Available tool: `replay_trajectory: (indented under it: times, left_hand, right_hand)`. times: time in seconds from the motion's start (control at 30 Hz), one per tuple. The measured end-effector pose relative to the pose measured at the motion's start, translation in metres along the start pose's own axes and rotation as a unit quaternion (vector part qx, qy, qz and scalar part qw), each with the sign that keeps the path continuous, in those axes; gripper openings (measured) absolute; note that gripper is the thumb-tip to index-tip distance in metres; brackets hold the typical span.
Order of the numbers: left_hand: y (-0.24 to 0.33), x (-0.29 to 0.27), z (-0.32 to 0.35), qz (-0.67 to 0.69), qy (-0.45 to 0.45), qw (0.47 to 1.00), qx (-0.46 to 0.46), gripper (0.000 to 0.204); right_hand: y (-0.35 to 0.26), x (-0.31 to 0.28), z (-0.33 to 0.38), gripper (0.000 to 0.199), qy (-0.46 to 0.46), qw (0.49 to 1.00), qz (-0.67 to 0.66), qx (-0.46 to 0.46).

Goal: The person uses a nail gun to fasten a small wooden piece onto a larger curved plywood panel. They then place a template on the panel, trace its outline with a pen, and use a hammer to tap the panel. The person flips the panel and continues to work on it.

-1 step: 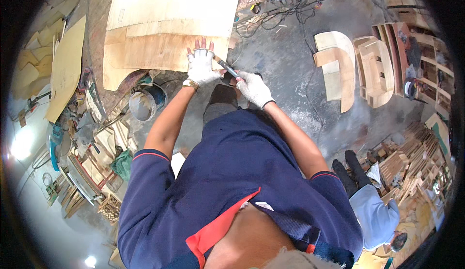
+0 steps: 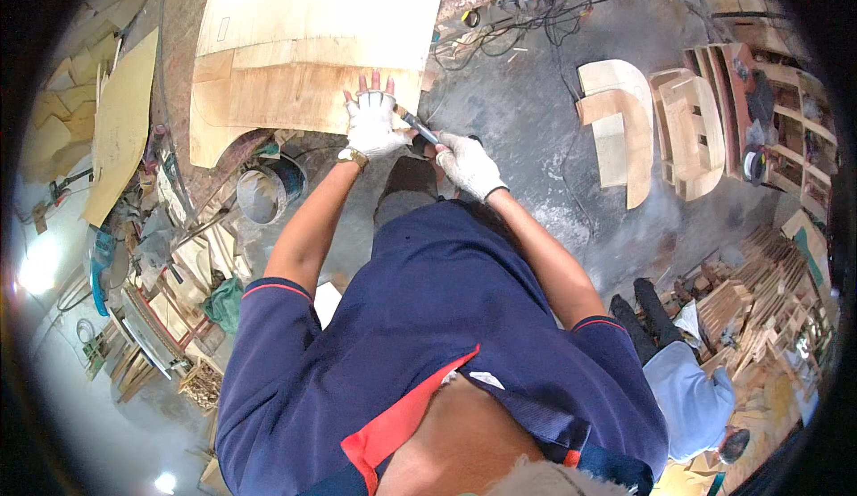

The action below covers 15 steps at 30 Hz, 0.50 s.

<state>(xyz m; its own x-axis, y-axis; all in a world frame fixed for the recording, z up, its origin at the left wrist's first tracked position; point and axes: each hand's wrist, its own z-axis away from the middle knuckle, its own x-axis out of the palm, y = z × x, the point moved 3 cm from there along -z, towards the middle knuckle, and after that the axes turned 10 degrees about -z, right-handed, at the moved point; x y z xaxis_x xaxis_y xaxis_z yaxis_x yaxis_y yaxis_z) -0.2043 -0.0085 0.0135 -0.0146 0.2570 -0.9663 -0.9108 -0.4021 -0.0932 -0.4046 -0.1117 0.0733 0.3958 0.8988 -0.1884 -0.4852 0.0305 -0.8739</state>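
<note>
L hand [image 2: 373, 123] flat, fingers spread on plywood panel [image 2: 303, 58]; R hand [image 2: 468, 164] fisted round dark tool [image 2: 418, 126].

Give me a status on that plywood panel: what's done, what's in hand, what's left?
Done: the large plywood panel lies flat on the bench, its near left corner already cut to a curve. In hand: the gloved left hand presses flat on the panel's near edge, while the gloved right hand grips a slim dark-handled tool at that edge. Left: the rest of that edge; its finish can't be judged from here.
</note>
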Motion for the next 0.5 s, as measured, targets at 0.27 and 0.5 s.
replay_trajectory:
  times: [0.27,0.5]
  left_hand:
    - [0.024,-0.003,-0.005,0.013,-0.034,0.996,-0.081,0.118]
    - [0.025,0.006,-0.007,0.007,-0.047,0.996,-0.074,0.117]
  right_hand:
    - [-0.027,-0.022,-0.011,0.032,-0.076,0.996,0.044,0.03]
    - [-0.055,-0.026,-0.037,0.028,-0.03,0.993,0.111,0.03]
